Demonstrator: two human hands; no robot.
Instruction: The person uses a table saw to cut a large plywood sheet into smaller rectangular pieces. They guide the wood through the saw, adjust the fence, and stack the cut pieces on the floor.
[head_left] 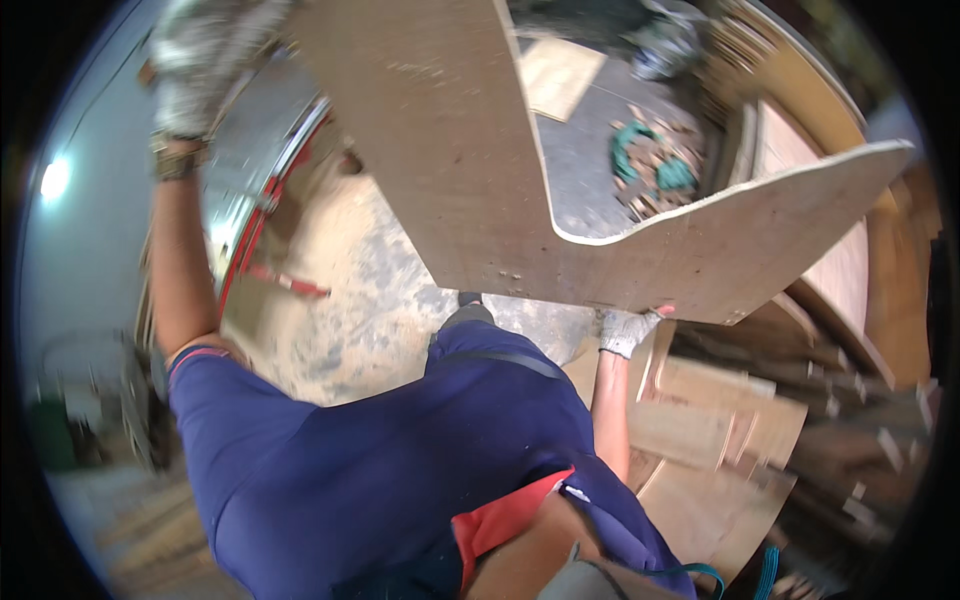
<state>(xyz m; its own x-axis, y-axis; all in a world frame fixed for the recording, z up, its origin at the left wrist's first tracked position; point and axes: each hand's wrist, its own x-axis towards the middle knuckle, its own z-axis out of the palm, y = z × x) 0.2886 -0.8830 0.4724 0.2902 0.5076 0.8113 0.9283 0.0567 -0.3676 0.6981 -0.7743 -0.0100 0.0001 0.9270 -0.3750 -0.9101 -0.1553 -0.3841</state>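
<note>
A large L-shaped plywood board (pixel 450 150) is held up in front of me, tilted, with a curved inner cutout. My right hand (pixel 627 331), in a pale knit glove, grips its lower edge, thumb against the face. My left hand (pixel 205 65), also gloved and with a watch at the wrist, is raised at the upper left next to the board's upper end. Motion smears its fingers, so whether they close on the board cannot be made out.
A red-edged machine or table (pixel 262 210) stands to the left. Dust covers the floor (pixel 350 330). Wood offcuts and green material (pixel 655 165) lie beyond the board. Curved panels (pixel 800 60) are stacked at the right, with flat plywood pieces (pixel 690 430) below my right hand.
</note>
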